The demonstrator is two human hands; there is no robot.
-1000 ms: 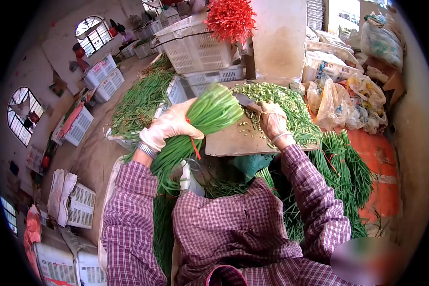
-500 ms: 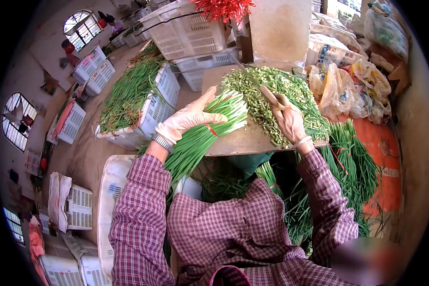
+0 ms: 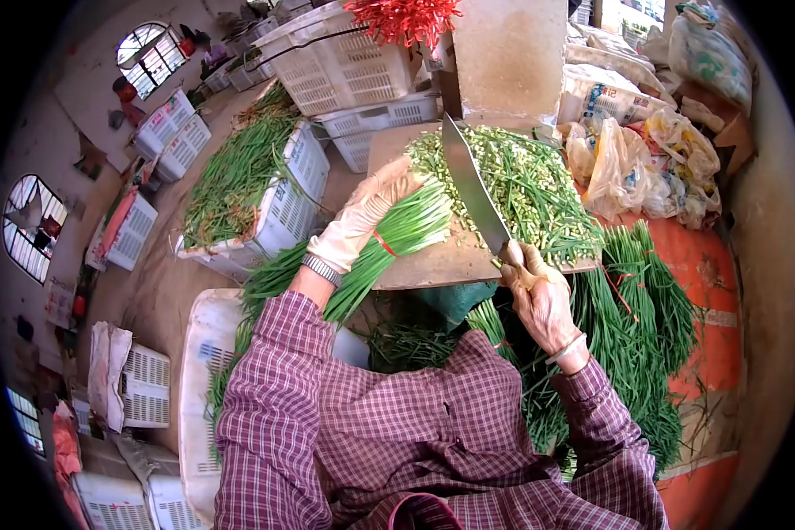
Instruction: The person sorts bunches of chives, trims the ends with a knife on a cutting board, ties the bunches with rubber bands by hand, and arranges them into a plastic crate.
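1 knife (image 3: 471, 184), handle mostly hidden in the clamped right hand (image 3: 543, 302); left hand (image 3: 367, 210) over greens (image 3: 422, 217), grip unclear.

Tabletop (image 3: 415, 272): brown, flat; bare strip along its near edge. Heap of chopped stems (image 3: 530, 181) covers most of the tabletop's middle and right, longer green blades mixed in toward its right edge. Bunch of greens (image 3: 411, 221), red band round it, pale ends over the tabletop's left part; contact with the surface can't be told.

Floor (image 3: 150, 283): brown, left of the tabletop. On it, left of the tabletop, white crate (image 3: 302, 190) heaped with greens; pair of white crates (image 3: 185, 148) farther left. Orange-red sheet (image 3: 712, 353) right of the tabletop.
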